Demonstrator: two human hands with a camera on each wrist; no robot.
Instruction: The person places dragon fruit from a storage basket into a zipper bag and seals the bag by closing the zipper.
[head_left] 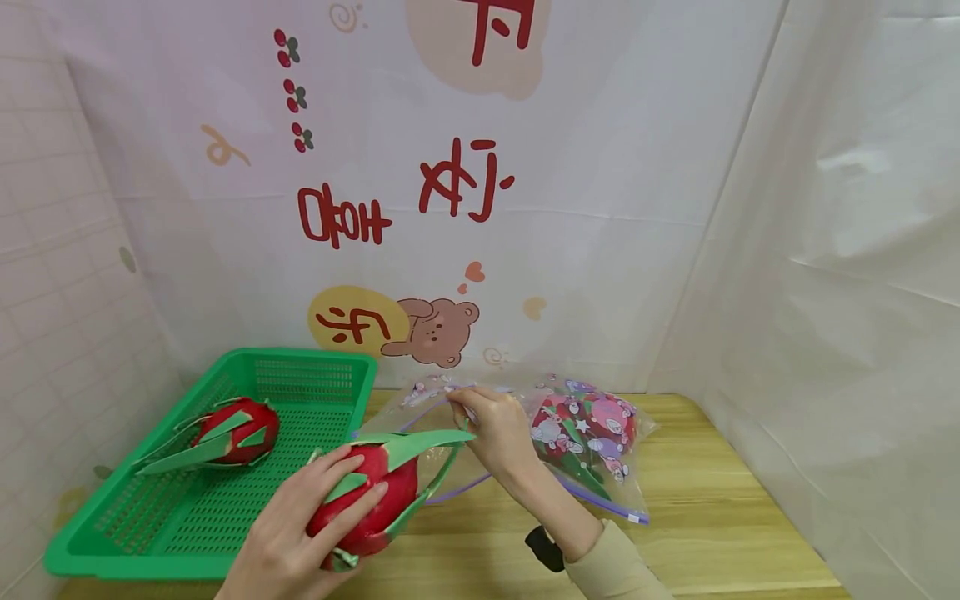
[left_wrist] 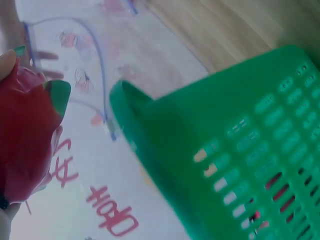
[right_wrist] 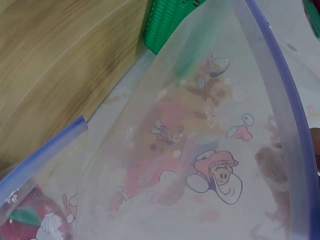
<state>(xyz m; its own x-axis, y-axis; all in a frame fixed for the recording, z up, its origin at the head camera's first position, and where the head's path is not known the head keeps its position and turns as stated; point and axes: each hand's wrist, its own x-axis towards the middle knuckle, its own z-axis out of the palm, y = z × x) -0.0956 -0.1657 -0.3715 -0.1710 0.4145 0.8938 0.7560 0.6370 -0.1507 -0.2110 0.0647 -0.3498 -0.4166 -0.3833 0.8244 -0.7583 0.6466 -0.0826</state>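
Observation:
My left hand [head_left: 288, 525] grips a red dragon fruit [head_left: 367, 533] with green leafy scales, fingers spread over its top. The fruit is held in front of a clear zip bag [right_wrist: 210, 145] printed with cartoon figures and edged with a purple zip strip. The bag's mouth gapes in the right wrist view. At that mouth, my right hand [head_left: 498, 429] pinches the rim between thumb and fingers. Part of the bag is hidden behind the fruit and hand. In the left wrist view, the dragon fruit [left_wrist: 25, 135] shows at the left edge.
A green plastic basket [head_left: 150, 568] stands at the left, with another dragon fruit [head_left: 255, 437] inside. A filled zip bag [head_left: 581, 429] with red and green contents lies on the wooden table [head_left: 720, 517] to the right. Behind rises a printed white curtain [head_left: 600, 208].

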